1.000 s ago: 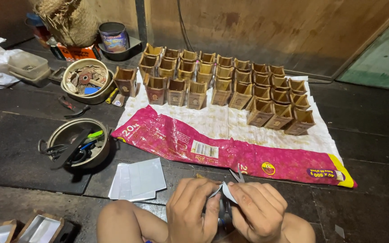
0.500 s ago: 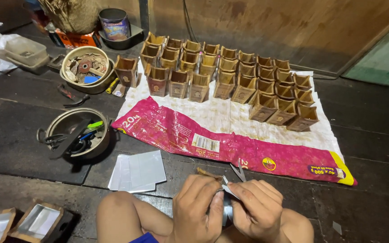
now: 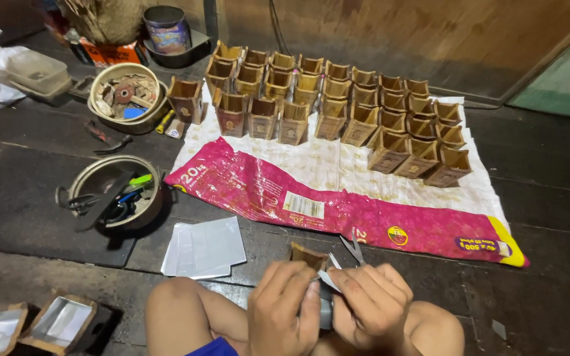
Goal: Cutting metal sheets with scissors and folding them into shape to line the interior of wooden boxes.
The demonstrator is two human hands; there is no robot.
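My left hand (image 3: 282, 310) and my right hand (image 3: 372, 304) are close together over my lap at the bottom of the view. A small brown open-topped box (image 3: 309, 256) sticks up above the left hand's fingers, which grip it. Scissors (image 3: 352, 248) point up from the right hand, blades slightly apart. A small silvery sheet piece (image 3: 328, 281) sits between the two hands, touched by fingers of both. A dark object below it is mostly hidden by the hands.
Several rows of matching brown boxes (image 3: 338, 109) stand on a white and pink sack (image 3: 338, 211) on the dark floor. Nearby lie a stack of silvery sheets (image 3: 206, 247), two bowls of tools (image 3: 115, 191) (image 3: 125, 95), lined boxes (image 3: 61, 321) and a tin can (image 3: 166, 29).
My hands stay together on the same things. The brown box now shows more above my left hand, and the view has shifted slightly.
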